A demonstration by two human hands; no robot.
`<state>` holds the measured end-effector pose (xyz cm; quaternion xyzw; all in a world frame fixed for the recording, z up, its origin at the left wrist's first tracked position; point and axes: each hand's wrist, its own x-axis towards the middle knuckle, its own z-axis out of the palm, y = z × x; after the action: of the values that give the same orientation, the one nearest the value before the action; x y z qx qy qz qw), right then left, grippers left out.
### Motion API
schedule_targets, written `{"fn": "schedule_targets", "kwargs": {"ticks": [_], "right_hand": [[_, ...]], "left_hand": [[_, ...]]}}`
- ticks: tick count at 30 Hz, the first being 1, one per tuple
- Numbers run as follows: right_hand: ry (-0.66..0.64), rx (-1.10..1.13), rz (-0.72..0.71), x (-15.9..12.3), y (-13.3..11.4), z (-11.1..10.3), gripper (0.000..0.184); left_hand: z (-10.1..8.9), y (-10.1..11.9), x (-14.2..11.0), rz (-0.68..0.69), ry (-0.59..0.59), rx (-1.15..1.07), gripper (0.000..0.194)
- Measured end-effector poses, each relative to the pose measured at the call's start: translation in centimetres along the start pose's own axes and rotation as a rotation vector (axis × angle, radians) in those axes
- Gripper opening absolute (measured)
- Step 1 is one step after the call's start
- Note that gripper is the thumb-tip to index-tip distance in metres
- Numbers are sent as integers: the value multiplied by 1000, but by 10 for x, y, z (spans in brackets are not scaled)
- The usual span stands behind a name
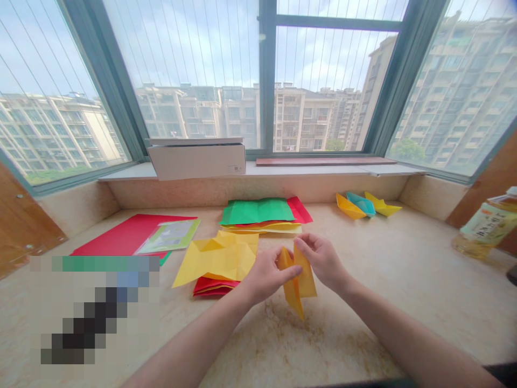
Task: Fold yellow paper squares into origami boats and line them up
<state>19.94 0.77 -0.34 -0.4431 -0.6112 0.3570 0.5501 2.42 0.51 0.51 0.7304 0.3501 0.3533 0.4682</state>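
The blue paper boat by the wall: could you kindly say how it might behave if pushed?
The blue paper boat is probably light, being folded paper. Its creases should lend stiffness. Pushed rightward, it may bump the yellow boat close beside it.

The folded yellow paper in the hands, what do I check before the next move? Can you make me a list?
1. Left hand holding the folded yellow paper: ok.
2. Right hand holding it too: ok.
3. Paper pressed flat: not ok, its flaps stand apart.
4. Creases sharp: cannot tell, too small to see.
5. Paper boats out of the way: ok, farther back on the right.
6. Bottle away from the hands: ok, at the far right.
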Motion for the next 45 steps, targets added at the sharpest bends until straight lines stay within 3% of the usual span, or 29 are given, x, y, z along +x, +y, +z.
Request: {"fn": "schedule_targets", "kwargs": {"ticks": [5, 10, 12, 14, 19, 22, 27, 32, 36, 40, 42, 45], "right_hand": [[-27, 8, -19, 1, -1, 1, 37], [-240, 120, 38, -1, -2, 3, 52], [-281, 163, 43, -1, -1, 4, 53], [-271, 134, 14, 0, 1, 2, 50], [-197, -116, -81, 5, 1, -8, 39], [-146, -161, -107, 7, -3, -11, 36], [-46, -167, -139, 11, -7, -14, 28], [-180, -174, -113, 12, -5, -17, 20], [-157, -184, -124, 11, -3, -16, 18], [-146, -259, -134, 11, -1, -16, 26], [-192, -286, -156, 12, 2, -16, 34], [-275, -308, -196, 13, 8, -17, 44]], "left_hand": [[0, 7, 1, 13, 148, 48, 29], [-5, 8, 5, 17, 421, -26, 31], [-8, 6, 7, 12, 475, -70, 31], [-10, 6, 8, 17, 453, -108, 32], [-11, 4, 8, -32, 263, -186, 40], [-10, 4, 8, -93, 269, -183, 44], [-13, 7, 8, -59, 304, -178, 40], [-22, 12, 6, 3, 187, 54, 40], [-25, 6, 9, -38, 163, 87, 38], [-28, -5, 14, -42, 269, 101, 39], [-30, -9, 16, -42, 329, 100, 40], [-30, -12, 16, -59, 328, 61, 39]]}}
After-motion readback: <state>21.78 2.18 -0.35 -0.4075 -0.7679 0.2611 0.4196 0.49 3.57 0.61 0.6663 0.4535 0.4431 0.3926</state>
